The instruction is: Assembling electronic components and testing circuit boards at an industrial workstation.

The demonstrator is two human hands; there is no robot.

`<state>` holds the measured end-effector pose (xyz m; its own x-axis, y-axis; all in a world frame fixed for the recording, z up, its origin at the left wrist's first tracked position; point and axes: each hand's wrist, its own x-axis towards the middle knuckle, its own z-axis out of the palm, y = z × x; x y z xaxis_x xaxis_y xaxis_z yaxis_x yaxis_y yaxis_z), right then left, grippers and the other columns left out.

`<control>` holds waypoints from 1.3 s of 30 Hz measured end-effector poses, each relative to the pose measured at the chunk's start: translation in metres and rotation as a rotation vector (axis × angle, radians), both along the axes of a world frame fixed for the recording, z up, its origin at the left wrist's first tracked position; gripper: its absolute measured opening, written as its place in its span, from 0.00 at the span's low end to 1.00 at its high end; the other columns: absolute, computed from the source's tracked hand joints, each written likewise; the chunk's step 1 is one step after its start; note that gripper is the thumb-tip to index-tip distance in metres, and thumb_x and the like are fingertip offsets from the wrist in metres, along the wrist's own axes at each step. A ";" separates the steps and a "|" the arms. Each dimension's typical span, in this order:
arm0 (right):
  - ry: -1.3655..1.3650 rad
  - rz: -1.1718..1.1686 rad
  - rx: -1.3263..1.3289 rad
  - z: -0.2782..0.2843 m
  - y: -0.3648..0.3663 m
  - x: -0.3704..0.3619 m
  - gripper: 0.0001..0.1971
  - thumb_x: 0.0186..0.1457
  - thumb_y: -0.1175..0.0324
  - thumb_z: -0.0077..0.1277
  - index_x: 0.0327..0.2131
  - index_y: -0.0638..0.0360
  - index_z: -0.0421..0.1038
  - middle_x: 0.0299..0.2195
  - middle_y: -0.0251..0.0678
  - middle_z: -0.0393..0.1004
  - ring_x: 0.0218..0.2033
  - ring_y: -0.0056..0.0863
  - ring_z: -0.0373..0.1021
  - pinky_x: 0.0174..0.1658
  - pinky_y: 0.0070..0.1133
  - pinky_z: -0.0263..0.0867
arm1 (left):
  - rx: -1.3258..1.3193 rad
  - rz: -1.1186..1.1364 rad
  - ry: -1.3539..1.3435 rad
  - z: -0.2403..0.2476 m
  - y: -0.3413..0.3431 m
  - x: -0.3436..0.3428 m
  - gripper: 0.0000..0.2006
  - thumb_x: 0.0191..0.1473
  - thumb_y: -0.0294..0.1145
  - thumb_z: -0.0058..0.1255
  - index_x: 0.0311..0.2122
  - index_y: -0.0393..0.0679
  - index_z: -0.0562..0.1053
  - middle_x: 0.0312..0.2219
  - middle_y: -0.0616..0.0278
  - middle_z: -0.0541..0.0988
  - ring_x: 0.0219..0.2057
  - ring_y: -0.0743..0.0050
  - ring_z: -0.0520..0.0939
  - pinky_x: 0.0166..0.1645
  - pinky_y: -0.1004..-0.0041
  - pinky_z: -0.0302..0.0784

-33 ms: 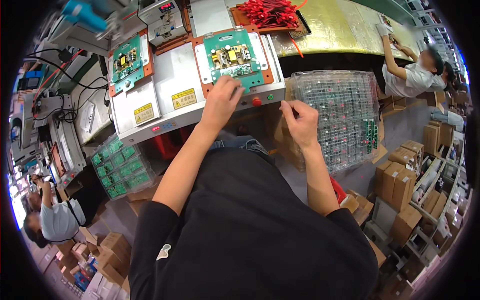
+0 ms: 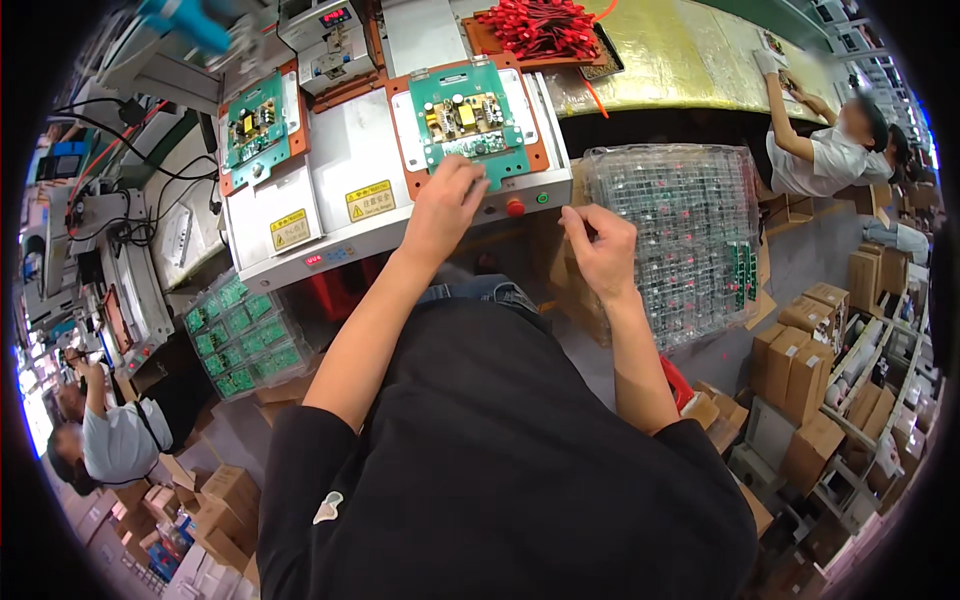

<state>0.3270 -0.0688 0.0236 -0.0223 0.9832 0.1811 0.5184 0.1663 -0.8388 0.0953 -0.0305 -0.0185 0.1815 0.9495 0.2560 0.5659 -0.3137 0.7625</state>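
My left hand (image 2: pixel 443 208) is at the front edge of a green fixture plate (image 2: pixel 508 165), its fingers loosely bent and apart. Whether the fingertips touch the plate I cannot tell. On that plate sits a circuit board (image 2: pixel 465 115) with a yellow transformer and capacitors, inside an orange-brown frame (image 2: pixel 537 155). My right hand (image 2: pixel 603 245) hovers before the machine's right front corner, thumb and fingers curled closed; anything inside is hidden. Nearest to it are a green button (image 2: pixel 543 198) and a red knob (image 2: pixel 515 207) on the machine's front (image 2: pixel 400 232).
A second board (image 2: pixel 250 127) lies in a fixture at the left. Clear trays of boards (image 2: pixel 670 240) are stacked at right, more trays (image 2: pixel 245 335) at lower left. Red-tipped wires (image 2: pixel 540 28) are heaped at the back. Co-workers (image 2: pixel 820 150) (image 2: pixel 120 435) sit on both sides.
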 end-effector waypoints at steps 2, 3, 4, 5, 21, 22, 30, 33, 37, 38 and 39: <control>-0.007 0.014 -0.001 -0.003 0.000 -0.003 0.09 0.58 0.71 0.56 0.26 0.66 0.77 0.19 0.34 0.75 0.19 0.18 0.69 0.24 0.18 0.62 | 0.026 -0.040 0.028 0.001 0.004 -0.002 0.09 0.54 0.23 0.56 0.41 0.36 0.75 0.38 0.55 0.75 0.34 0.56 0.80 0.37 0.66 0.77; -0.021 0.026 -0.010 -0.003 -0.001 -0.003 0.09 0.57 0.71 0.57 0.26 0.65 0.77 0.19 0.35 0.75 0.19 0.19 0.69 0.24 0.18 0.62 | 0.044 -0.082 0.050 0.003 0.005 -0.003 0.09 0.54 0.21 0.55 0.42 0.36 0.75 0.39 0.55 0.75 0.35 0.54 0.80 0.38 0.65 0.77; -0.018 0.027 -0.007 -0.004 -0.002 -0.003 0.09 0.57 0.71 0.57 0.26 0.65 0.77 0.19 0.35 0.75 0.19 0.19 0.69 0.24 0.18 0.62 | 0.047 -0.081 0.053 0.004 0.007 -0.003 0.09 0.54 0.21 0.55 0.42 0.36 0.75 0.39 0.55 0.75 0.35 0.54 0.80 0.38 0.65 0.77; -0.030 0.043 0.009 -0.005 -0.003 -0.003 0.09 0.57 0.71 0.57 0.26 0.65 0.77 0.20 0.35 0.76 0.19 0.20 0.69 0.24 0.19 0.62 | 0.041 -0.127 0.085 0.004 0.009 -0.003 0.10 0.54 0.20 0.53 0.42 0.36 0.75 0.39 0.54 0.75 0.36 0.52 0.80 0.39 0.63 0.77; 0.002 0.327 -0.154 -0.012 0.007 -0.018 0.08 0.58 0.75 0.55 0.25 0.65 0.76 0.18 0.34 0.73 0.19 0.20 0.68 0.24 0.19 0.61 | 0.123 0.087 -0.229 0.023 -0.015 -0.024 0.10 0.56 0.28 0.55 0.43 0.42 0.75 0.34 0.55 0.76 0.35 0.57 0.80 0.39 0.67 0.76; -0.014 0.394 -0.152 -0.008 0.007 -0.026 0.08 0.56 0.75 0.56 0.24 0.64 0.75 0.17 0.36 0.71 0.17 0.23 0.68 0.23 0.21 0.61 | 0.081 0.207 -0.240 0.023 -0.028 -0.041 0.09 0.56 0.27 0.55 0.43 0.41 0.76 0.32 0.56 0.77 0.34 0.58 0.80 0.38 0.69 0.76; -0.166 0.665 -0.043 -0.005 0.007 -0.101 0.12 0.55 0.72 0.58 0.20 0.63 0.72 0.16 0.40 0.69 0.17 0.34 0.66 0.23 0.26 0.60 | -0.037 0.781 -0.214 -0.022 -0.096 -0.167 0.08 0.58 0.25 0.53 0.42 0.39 0.79 0.23 0.69 0.77 0.23 0.86 0.70 0.27 0.79 0.67; -0.154 0.634 -0.059 -0.001 -0.002 -0.138 0.16 0.55 0.66 0.59 0.17 0.61 0.68 0.16 0.42 0.65 0.17 0.42 0.65 0.22 0.30 0.59 | 0.154 1.004 -0.217 -0.030 -0.091 -0.208 0.09 0.61 0.26 0.49 0.43 0.39 0.79 0.28 0.65 0.78 0.28 0.80 0.74 0.31 0.77 0.69; -0.154 0.598 -0.078 0.010 -0.013 -0.174 0.17 0.55 0.66 0.59 0.17 0.61 0.67 0.16 0.42 0.65 0.18 0.42 0.65 0.22 0.30 0.59 | -0.002 0.991 -0.252 -0.061 -0.063 -0.246 0.14 0.61 0.31 0.49 0.50 0.37 0.73 0.39 0.55 0.74 0.40 0.66 0.75 0.43 0.71 0.72; -0.151 0.602 -0.052 0.010 -0.016 -0.180 0.17 0.55 0.66 0.59 0.18 0.61 0.67 0.16 0.41 0.66 0.18 0.42 0.65 0.22 0.30 0.59 | -0.009 0.974 -0.264 -0.073 -0.053 -0.249 0.14 0.61 0.31 0.49 0.50 0.37 0.73 0.39 0.55 0.74 0.40 0.66 0.75 0.43 0.71 0.72; -0.147 0.606 -0.030 0.011 -0.019 -0.183 0.16 0.55 0.66 0.58 0.18 0.61 0.68 0.16 0.41 0.66 0.18 0.41 0.66 0.22 0.30 0.59 | -0.051 0.903 -0.280 -0.081 -0.044 -0.248 0.16 0.62 0.33 0.48 0.51 0.36 0.72 0.41 0.52 0.74 0.43 0.61 0.75 0.46 0.68 0.72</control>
